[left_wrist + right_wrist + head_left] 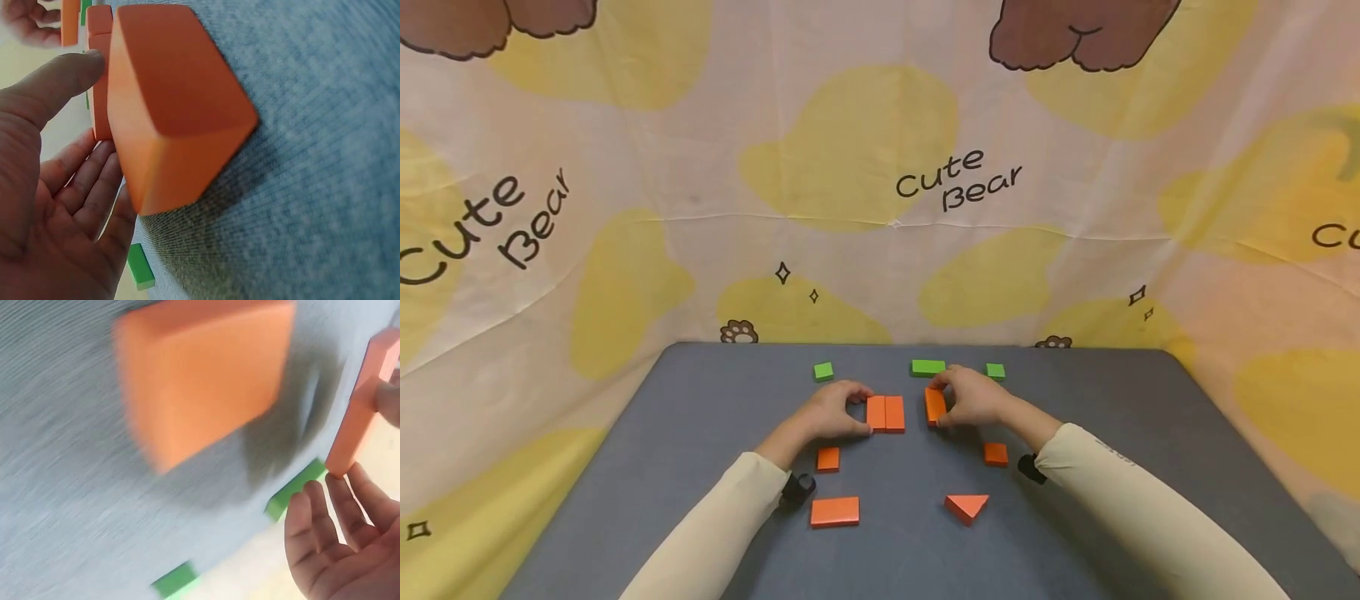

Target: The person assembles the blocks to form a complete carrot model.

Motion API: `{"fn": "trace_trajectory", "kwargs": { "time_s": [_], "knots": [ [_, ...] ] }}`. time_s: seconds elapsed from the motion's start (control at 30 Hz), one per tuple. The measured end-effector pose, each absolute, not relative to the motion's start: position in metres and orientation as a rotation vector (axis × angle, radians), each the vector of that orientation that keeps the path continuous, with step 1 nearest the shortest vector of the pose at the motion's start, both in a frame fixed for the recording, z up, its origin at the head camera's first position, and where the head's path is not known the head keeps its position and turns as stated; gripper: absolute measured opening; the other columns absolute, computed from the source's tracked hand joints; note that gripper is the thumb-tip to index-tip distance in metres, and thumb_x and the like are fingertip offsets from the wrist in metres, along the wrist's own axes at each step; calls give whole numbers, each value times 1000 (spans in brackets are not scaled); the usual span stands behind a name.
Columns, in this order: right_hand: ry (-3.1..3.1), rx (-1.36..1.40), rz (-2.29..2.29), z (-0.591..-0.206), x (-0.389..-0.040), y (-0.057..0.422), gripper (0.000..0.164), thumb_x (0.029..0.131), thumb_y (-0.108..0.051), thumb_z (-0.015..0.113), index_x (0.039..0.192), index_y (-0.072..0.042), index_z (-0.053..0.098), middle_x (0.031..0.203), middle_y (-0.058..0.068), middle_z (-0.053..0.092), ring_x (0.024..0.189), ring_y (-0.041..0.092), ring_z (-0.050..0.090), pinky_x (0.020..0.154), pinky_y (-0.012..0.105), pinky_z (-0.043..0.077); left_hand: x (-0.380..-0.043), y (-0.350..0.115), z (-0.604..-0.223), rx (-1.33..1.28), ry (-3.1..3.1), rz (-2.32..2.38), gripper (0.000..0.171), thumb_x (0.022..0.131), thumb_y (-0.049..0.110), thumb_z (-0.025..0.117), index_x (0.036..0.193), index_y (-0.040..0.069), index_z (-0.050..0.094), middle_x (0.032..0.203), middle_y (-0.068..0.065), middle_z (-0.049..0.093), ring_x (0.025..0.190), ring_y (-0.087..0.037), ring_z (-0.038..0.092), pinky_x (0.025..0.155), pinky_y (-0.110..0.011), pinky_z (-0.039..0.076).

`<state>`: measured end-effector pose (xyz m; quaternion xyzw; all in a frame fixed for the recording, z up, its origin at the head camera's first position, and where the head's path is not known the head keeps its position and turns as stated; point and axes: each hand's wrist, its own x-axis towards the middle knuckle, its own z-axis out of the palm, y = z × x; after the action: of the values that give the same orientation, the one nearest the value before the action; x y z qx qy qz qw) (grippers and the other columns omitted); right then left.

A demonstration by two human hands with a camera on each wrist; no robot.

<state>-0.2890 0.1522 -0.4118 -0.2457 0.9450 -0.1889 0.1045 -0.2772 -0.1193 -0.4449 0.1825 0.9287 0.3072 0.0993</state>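
Two orange rectangular blocks lie side by side on the table. At the left one, the left block [876,412], my left hand [837,410] holds it between thumb and fingertips at its two ends. The right block of the pair [895,413] sits flush against it. A short gap to the right, my right hand [976,397] pinches another orange rectangular block [935,406] by its ends, thumb at the near end and fingers at the far end. That held block also shows in the right wrist view, where the fingertips [342,478] meet its end.
Small orange squares [828,459] [996,454] lie near each wrist. Closer in are an orange rectangle [835,512] and an orange triangle [967,507]. At the back are a green rectangle [928,368] and small green blocks [823,372] [995,372]. A printed cloth [850,167] hangs behind the grey table [700,500].
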Motion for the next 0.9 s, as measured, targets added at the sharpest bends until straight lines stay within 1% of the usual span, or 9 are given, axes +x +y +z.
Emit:
{"fn": "trace_trajectory", "kwargs": {
  "time_s": [0.17, 0.43, 0.73, 0.9],
  "knots": [
    [2789, -746, -486, -419, -292, 131, 53, 72, -24, 83, 119, -10, 65, 114, 4, 64, 99, 19, 59, 89, 39, 51, -277, -118, -443, 529, 2747, 898, 54, 74, 26, 82, 123, 16, 63, 120, -3, 62, 113, -20, 57, 101, -42, 45],
    [2791, -720, -462, -427, -295, 116, 50, 71, -26, 84, 115, -10, 66, 103, 0, 65, 88, 14, 56, 85, 37, 52, -278, -119, -447, 547, 2772, 912, 53, 73, 29, 83, 121, 17, 64, 118, -2, 63, 111, -20, 57, 99, -42, 46],
    [2779, -720, -477, -427, -295, 113, 53, 70, -28, 85, 116, -10, 65, 105, 0, 65, 89, 14, 56, 87, 37, 51, -278, -120, -449, 536, 2773, 906, 53, 73, 30, 83, 122, 19, 64, 118, -1, 63, 110, -18, 57, 99, -41, 46],
    [2770, -736, -494, -427, -295, 116, 54, 71, -29, 85, 117, -10, 65, 109, 2, 65, 94, 16, 58, 89, 38, 51, -279, -121, -450, 532, 2761, 912, 55, 73, 31, 83, 122, 19, 63, 119, -1, 62, 111, -18, 57, 100, -41, 46]
  ]
}}
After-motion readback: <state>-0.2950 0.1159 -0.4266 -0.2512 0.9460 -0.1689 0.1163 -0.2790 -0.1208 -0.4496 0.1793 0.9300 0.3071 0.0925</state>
